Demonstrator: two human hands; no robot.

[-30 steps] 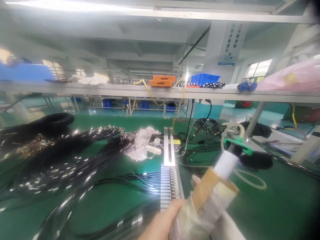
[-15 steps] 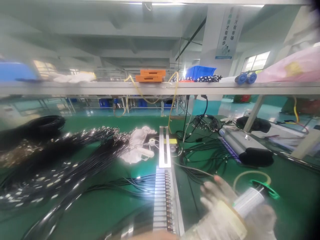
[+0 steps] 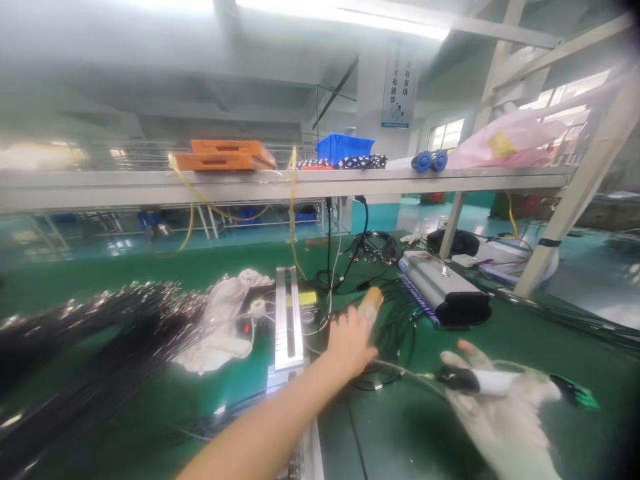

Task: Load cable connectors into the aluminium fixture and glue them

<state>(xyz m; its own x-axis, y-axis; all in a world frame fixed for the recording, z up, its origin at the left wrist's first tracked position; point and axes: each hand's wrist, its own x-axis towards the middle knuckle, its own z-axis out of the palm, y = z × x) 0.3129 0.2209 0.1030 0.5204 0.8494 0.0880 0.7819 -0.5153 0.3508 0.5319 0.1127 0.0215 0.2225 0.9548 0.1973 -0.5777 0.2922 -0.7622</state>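
Note:
My left hand (image 3: 351, 341), bare, reaches across the metal fixture (image 3: 289, 327). Its fingers are closed around a pale object with a tan end (image 3: 371, 303), blurred and partly covered by the hand. On the right, my gloved right hand (image 3: 493, 417) grips a white syringe-like tube (image 3: 495, 382) with a black front end and a green flange; a thin hose runs near it. Thin black cables (image 3: 400, 333) lie just beyond my left hand. My forearm hides part of the fixture and the cables at its left side.
Large bundles of black cables (image 3: 95, 373) cover the left of the green table. A white cloth (image 3: 220, 333) lies beside a black box with a yellow label (image 3: 306, 299). A silver device (image 3: 443, 287) sits at the right. The shelf (image 3: 240, 189) crosses above, its post (image 3: 565, 200) at the right.
The view has turned to the right. My left hand has come from the bottom edge over the fixture and now holds the tan-ended object. The tube in my right hand now lies more level.

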